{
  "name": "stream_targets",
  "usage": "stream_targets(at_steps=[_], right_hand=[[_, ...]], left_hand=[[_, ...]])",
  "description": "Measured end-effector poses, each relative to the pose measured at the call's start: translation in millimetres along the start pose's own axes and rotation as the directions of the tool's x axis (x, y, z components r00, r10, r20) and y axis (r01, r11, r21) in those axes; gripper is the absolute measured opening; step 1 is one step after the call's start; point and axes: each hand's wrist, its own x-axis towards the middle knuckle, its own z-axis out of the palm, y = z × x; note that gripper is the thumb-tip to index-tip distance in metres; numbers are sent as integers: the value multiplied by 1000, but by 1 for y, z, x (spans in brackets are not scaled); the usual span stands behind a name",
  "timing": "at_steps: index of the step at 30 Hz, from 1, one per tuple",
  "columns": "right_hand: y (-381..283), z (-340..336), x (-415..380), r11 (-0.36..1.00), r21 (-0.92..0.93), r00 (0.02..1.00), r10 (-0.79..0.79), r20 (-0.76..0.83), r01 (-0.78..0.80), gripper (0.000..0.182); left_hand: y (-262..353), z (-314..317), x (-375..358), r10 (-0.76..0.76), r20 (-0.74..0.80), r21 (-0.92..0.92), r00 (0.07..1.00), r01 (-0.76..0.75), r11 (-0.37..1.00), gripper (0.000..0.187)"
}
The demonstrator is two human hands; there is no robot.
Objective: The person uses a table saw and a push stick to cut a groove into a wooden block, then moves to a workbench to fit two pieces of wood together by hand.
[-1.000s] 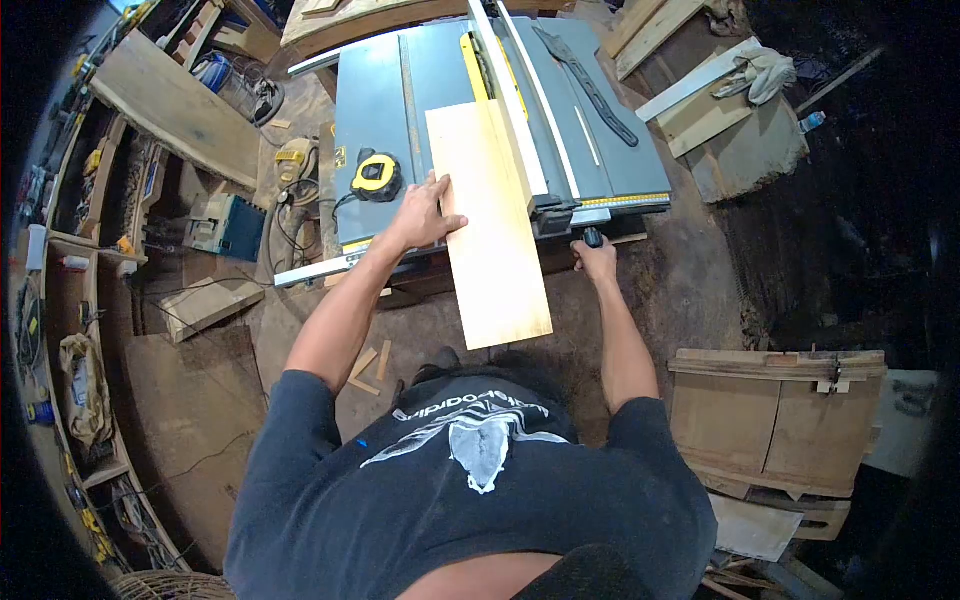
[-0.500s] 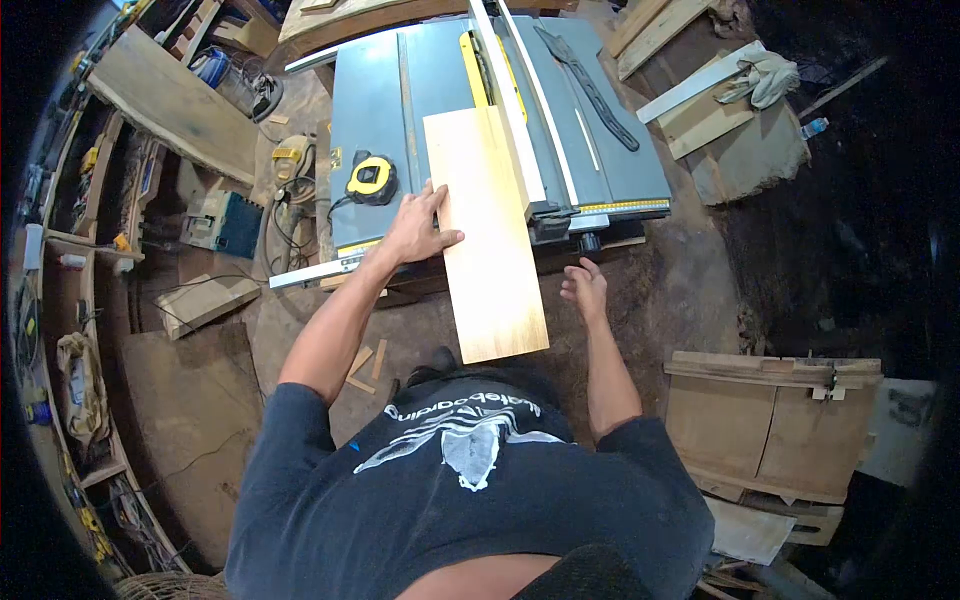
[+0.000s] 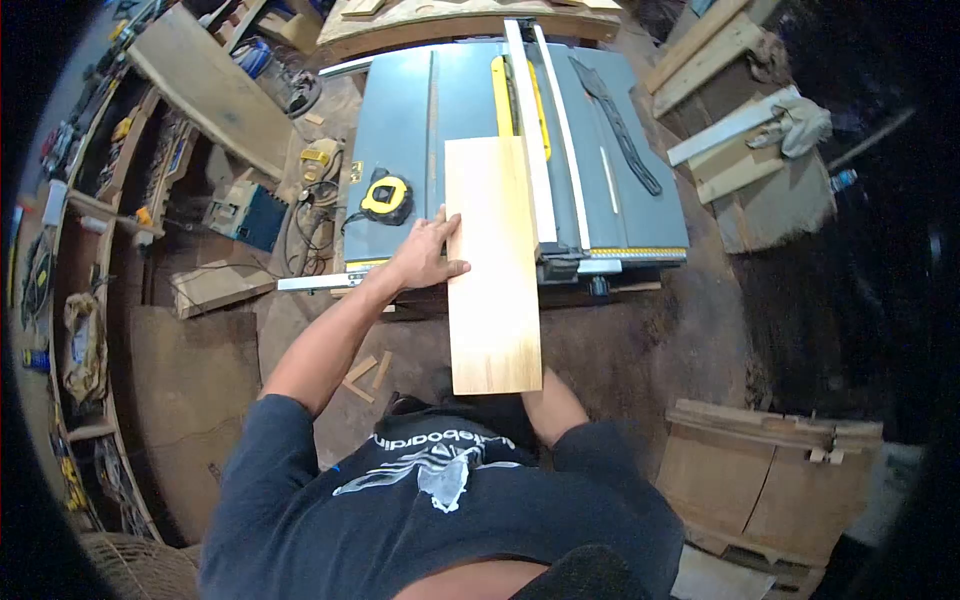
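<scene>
A pale wooden board (image 3: 493, 270) lies partly on the blue-grey saw table (image 3: 395, 130), its near end overhanging the front edge. Its right side runs along the white rip fence (image 3: 532, 140). My left hand (image 3: 428, 250) rests at the board's left edge, thumb and fingers apart, touching it. My right hand is hidden beneath or behind the near end of the board; only the forearm shows. Beyond the board's far end is the yellow blade insert (image 3: 502, 95). A yellow and black tape measure (image 3: 386, 197) sits on the table, left of the board.
A black push stick (image 3: 620, 130) and a thin strip (image 3: 609, 180) lie right of the fence. Shelves with tools (image 3: 58, 270) line the left side. Small offcuts (image 3: 366, 375) are on the floor. Boards and a cloth (image 3: 800, 128) stand at the right.
My right hand has moved from beside the table front to below the board's near end, out of sight. The board now lies straighter along the fence. The camera view has shifted.
</scene>
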Motion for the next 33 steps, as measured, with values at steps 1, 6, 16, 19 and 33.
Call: stream_targets(at_steps=[1, 6, 16, 19, 33], right_hand=[[2, 7, 1, 1000, 19, 1000, 8, 0, -8, 38], [19, 15, 4, 991, 119, 995, 67, -68, -59, 37], [39, 23, 26, 935, 322, 910, 256, -325, -148, 34], [39, -3, 24, 919, 362, 851, 309, -425, -153, 33], [-115, -242, 91, 608, 756, 710, 421, -565, 241, 41]], left_hand=[[-1, 4, 0, -22, -10, 6, 1000, 23, 1000, 97], [-7, 6, -2, 22, -29, 26, 999, -21, 999, 97], [-12, 2, -2, 80, -11, 40, 997, -79, 996, 100], [-3, 0, -4, 58, 16, 50, 998, -59, 997, 100], [-7, 3, -2, 70, -4, 106, 998, -69, 992, 101]])
